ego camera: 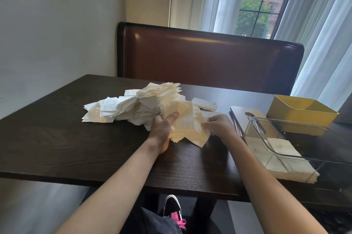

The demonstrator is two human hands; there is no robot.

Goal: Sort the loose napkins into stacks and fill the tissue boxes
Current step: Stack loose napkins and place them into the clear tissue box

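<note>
While both hands grip, soft square napkins (182,125), dark woodgrain table (57,138)

1. You have one view only, worn on your head, wide-angle.
2. It looks forward and down across the bench (57,138) toward the window (262,5).
3. It sits close: your forearms fill the lower frame.

Bare forearms, dark trousers (162,222) — black shoe (172,207) with white trim, pink laces (178,218).
</note>
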